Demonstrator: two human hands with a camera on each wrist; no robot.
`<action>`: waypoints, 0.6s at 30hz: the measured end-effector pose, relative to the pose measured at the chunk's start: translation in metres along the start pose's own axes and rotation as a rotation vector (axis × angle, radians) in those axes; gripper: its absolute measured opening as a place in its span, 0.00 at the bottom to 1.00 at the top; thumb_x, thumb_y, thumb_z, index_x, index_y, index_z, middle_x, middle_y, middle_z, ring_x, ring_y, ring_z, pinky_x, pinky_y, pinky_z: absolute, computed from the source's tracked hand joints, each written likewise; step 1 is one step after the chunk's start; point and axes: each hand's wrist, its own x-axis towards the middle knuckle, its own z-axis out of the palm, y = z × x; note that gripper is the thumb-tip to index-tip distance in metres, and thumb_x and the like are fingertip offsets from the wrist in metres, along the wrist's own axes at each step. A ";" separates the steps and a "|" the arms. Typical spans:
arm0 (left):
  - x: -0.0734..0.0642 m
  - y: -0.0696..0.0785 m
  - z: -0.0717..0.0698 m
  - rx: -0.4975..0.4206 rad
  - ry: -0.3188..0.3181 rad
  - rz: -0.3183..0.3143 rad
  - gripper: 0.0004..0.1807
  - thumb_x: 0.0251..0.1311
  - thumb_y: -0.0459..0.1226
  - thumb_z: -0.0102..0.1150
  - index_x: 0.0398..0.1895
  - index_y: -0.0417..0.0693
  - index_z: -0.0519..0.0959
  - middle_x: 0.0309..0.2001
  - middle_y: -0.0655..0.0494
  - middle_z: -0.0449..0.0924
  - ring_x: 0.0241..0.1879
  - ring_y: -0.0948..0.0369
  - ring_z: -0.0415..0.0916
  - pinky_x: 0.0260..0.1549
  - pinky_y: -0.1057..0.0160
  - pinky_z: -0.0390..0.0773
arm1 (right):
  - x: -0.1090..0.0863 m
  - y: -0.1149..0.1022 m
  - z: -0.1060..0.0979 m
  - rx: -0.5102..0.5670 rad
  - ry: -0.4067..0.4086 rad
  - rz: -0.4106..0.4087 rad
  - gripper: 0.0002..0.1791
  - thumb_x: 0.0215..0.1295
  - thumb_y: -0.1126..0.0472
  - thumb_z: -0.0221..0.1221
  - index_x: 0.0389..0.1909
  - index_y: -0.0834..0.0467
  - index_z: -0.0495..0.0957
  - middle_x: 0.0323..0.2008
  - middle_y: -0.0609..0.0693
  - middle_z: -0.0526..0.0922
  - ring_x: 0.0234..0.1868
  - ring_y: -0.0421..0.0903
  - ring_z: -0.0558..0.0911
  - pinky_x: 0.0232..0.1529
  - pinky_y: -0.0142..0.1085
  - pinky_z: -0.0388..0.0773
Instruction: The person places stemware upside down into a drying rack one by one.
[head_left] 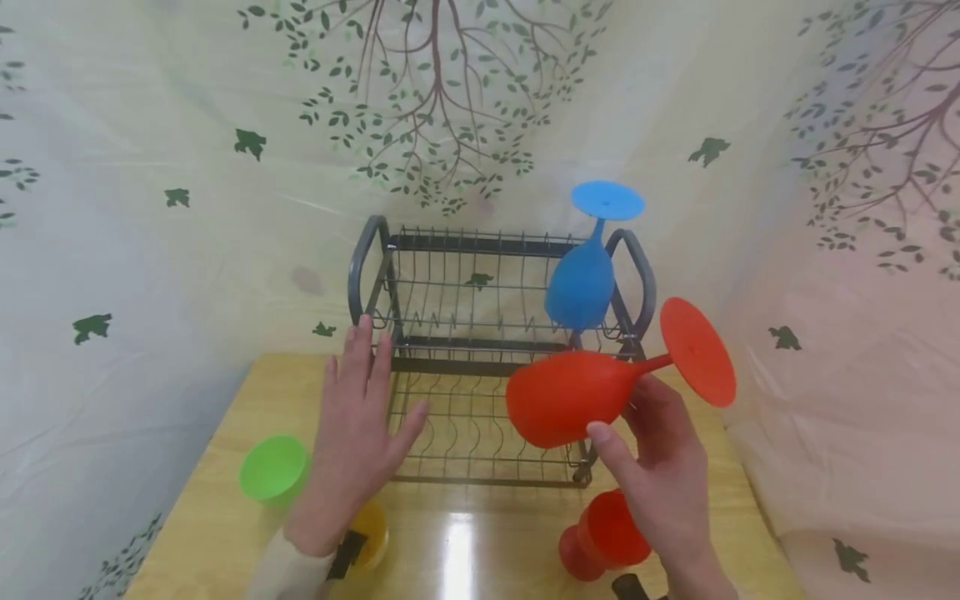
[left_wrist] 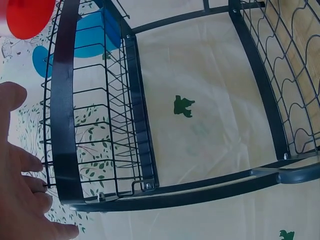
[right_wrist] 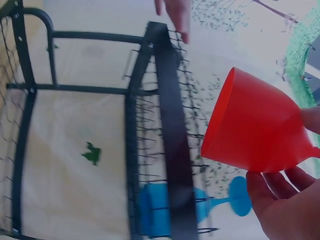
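Gripping the red goblet [head_left: 570, 396], the right hand [head_left: 670, 471] holds its long axis crosswise, bowl leftward, before the right half of the rack [head_left: 442, 366]; the left hand [head_left: 357, 425], fingers extended, is at the left end. The head view shows the goblet's foot [head_left: 699, 354], which the right wrist view cuts off.

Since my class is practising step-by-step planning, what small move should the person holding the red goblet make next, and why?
Probably the right hand should tip the red goblet mouth-down towards the upper tier of the rack, beside the blue goblet: the red one is held nearly sideways, while the blue one sits there base-up.
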 end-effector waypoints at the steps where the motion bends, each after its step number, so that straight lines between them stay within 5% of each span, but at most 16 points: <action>1: 0.001 0.000 0.000 0.003 -0.011 -0.002 0.46 0.77 0.62 0.34 0.83 0.39 0.46 0.82 0.37 0.44 0.81 0.43 0.40 0.74 0.30 0.47 | 0.004 -0.003 -0.002 -0.006 0.000 -0.035 0.31 0.65 0.68 0.68 0.68 0.57 0.71 0.62 0.47 0.80 0.61 0.49 0.80 0.61 0.29 0.76; 9: 0.000 0.001 -0.004 0.001 -0.034 -0.033 0.46 0.76 0.64 0.34 0.82 0.39 0.53 0.82 0.39 0.46 0.81 0.42 0.44 0.72 0.27 0.50 | 0.038 -0.034 -0.009 -0.026 -0.057 -0.241 0.33 0.65 0.72 0.65 0.70 0.56 0.70 0.63 0.48 0.79 0.61 0.50 0.79 0.59 0.28 0.78; 18: 0.003 0.001 -0.005 0.009 -0.027 -0.028 0.45 0.75 0.63 0.36 0.81 0.38 0.54 0.80 0.35 0.50 0.78 0.37 0.51 0.71 0.26 0.51 | 0.079 -0.058 0.008 -0.057 -0.115 -0.238 0.32 0.69 0.59 0.67 0.71 0.49 0.68 0.66 0.41 0.76 0.65 0.45 0.78 0.62 0.35 0.79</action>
